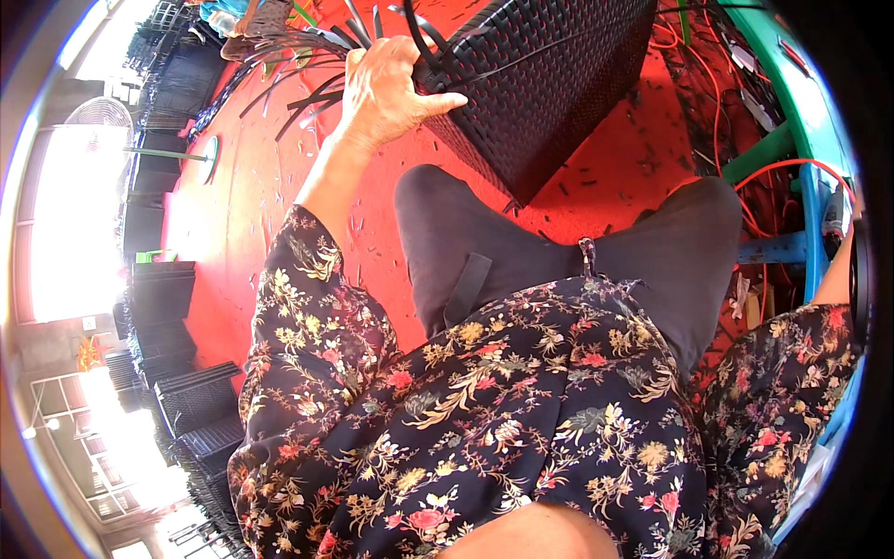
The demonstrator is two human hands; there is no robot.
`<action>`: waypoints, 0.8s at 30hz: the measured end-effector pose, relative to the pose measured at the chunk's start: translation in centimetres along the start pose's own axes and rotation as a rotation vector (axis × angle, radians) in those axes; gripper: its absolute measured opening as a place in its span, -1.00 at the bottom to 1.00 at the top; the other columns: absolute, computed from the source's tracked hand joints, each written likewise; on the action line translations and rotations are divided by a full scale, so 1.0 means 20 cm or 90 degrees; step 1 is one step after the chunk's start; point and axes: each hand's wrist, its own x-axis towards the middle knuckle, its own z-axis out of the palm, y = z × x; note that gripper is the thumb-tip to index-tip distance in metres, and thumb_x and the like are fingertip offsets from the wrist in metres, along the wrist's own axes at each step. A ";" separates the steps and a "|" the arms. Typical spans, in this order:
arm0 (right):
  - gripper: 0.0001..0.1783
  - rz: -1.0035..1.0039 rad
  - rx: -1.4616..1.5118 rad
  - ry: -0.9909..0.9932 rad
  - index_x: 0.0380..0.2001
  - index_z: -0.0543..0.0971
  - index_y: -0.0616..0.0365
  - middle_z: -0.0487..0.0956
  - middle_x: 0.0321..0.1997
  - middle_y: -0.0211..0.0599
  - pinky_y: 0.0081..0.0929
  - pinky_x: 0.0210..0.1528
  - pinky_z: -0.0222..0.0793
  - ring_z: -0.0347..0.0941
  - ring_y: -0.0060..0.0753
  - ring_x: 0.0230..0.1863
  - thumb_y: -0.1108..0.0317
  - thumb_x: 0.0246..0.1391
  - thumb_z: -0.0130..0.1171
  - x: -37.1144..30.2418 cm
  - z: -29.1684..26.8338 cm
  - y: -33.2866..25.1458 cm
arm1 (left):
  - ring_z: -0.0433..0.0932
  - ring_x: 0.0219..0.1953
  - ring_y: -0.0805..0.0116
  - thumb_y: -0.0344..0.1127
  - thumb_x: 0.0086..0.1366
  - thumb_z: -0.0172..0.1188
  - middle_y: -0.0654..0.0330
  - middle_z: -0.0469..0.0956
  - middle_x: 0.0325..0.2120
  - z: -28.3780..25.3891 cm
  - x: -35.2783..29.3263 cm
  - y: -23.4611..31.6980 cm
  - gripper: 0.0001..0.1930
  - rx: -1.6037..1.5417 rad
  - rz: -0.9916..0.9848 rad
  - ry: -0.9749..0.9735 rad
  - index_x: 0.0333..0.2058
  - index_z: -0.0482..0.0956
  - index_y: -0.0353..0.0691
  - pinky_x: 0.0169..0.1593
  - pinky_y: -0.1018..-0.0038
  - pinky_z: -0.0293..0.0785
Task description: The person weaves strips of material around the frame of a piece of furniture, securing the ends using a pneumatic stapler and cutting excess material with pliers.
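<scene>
My left hand (386, 91) grips the edge of a black woven basket (559, 79), thumb against the woven face and fingers hidden behind the rim. Tilted in front of my knees, the basket has a corner pointing down toward the red floor. Loose black strips (321, 56) fan out from its edge around my hand. My right forearm (835, 272) reaches toward the right rim of the picture, beside the blue and green furniture; the right hand itself is out of sight.
Cut black scraps litter the red floor (279, 205). Green furniture (810, 84) and a blue leg (778, 248) stand at my right, with an orange cord (717, 102) nearby. Stacked dark woven pieces (200, 410) line the left side, near a standing fan (101, 114).
</scene>
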 end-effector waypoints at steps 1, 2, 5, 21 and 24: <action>-0.89 0.017 -0.049 -0.006 -0.39 0.38 0.25 0.23 -0.52 -0.40 -0.58 -0.48 0.02 0.05 -0.57 -0.55 0.42 0.06 0.04 -0.03 0.08 -0.01 | 0.44 -0.29 0.28 0.16 -0.21 0.39 0.32 0.43 -0.49 0.00 0.05 0.03 -0.46 0.000 0.018 0.017 -0.32 0.52 -0.07 -0.15 0.31 0.17; -0.89 0.041 -0.070 -0.017 -0.39 0.38 0.25 0.23 -0.52 -0.40 -0.59 -0.48 0.02 0.05 -0.57 -0.55 0.42 0.06 0.04 -0.04 0.13 0.04 | 0.44 -0.30 0.28 0.12 -0.15 0.36 0.33 0.43 -0.50 0.02 0.06 0.05 -0.53 -0.019 0.029 0.045 -0.37 0.52 -0.08 -0.15 0.31 0.16; -0.89 0.083 -0.096 -0.045 -0.39 0.38 0.24 0.24 -0.52 -0.39 -0.59 -0.49 0.02 0.06 -0.57 -0.55 0.42 0.07 0.05 -0.06 0.23 0.17 | 0.45 -0.31 0.28 0.08 -0.12 0.35 0.31 0.43 -0.51 0.06 0.08 0.05 -0.58 -0.080 0.021 0.066 -0.43 0.52 -0.10 -0.15 0.31 0.17; -0.88 0.019 -0.075 0.018 -0.39 0.39 0.22 0.27 -0.50 -0.38 -0.63 -0.51 0.05 0.10 -0.60 -0.55 0.40 0.09 0.05 0.00 0.14 0.04 | 0.52 -0.34 0.26 -0.09 0.04 0.28 0.24 0.55 -0.45 0.09 0.05 -0.03 -0.71 -0.275 0.077 0.078 -0.46 0.57 -0.22 -0.20 0.32 0.33; -0.88 -0.026 -0.075 0.030 -0.39 0.39 0.22 0.27 -0.49 -0.38 -0.64 -0.52 0.05 0.11 -0.60 -0.56 0.40 0.09 0.05 0.02 0.07 -0.07 | 0.52 -0.40 0.22 -0.13 0.07 0.26 0.19 0.55 -0.51 0.07 0.07 0.00 -0.72 -0.321 0.067 0.068 -0.47 0.57 -0.27 -0.26 0.36 0.39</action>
